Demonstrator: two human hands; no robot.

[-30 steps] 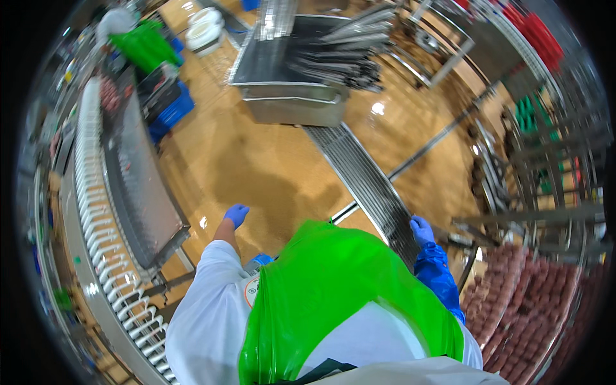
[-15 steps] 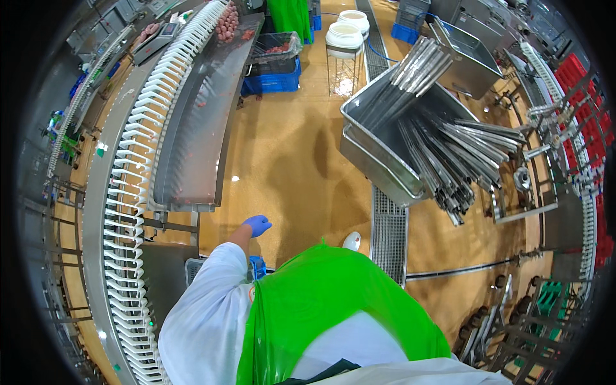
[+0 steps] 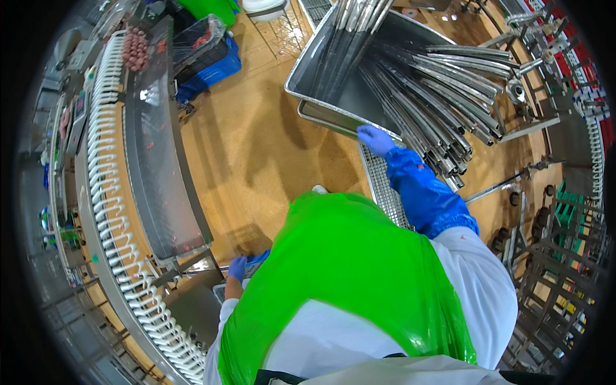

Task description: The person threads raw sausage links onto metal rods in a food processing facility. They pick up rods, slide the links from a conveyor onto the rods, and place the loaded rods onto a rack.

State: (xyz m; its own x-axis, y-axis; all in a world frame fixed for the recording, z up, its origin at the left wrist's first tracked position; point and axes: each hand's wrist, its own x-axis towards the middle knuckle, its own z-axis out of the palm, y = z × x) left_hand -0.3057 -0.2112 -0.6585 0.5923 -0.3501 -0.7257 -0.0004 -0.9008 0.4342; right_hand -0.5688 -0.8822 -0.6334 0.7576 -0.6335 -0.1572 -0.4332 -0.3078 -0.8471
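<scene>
My right hand (image 3: 376,141), in a blue glove with a blue sleeve cover, is in front of the near rim of a large metal tub (image 3: 333,115). Its fingers are curled in and I see nothing in them. Whether it touches the rim I cannot tell. Many long metal bars (image 3: 417,96) lie in the tub, fanned out over its right side. Low on the left, my left hand (image 3: 238,268) hangs beside my green apron (image 3: 346,250), close to a blue plastic edge (image 3: 256,258). Its fingers are mostly hidden and blurred.
Along the left runs a curved conveyor with white hooks (image 3: 106,186) and a steel trough (image 3: 154,160). Sausages (image 3: 135,48) hang at its far end. A blue crate (image 3: 208,77) stands beyond the trough. A floor grate (image 3: 385,186) passes beside the tub; metal racks (image 3: 552,256) stand at right.
The view has shifted, bringing the tub nearer and leftward in the picture. My right arm has come into view beside it. My left hand has dropped back toward my apron.
</scene>
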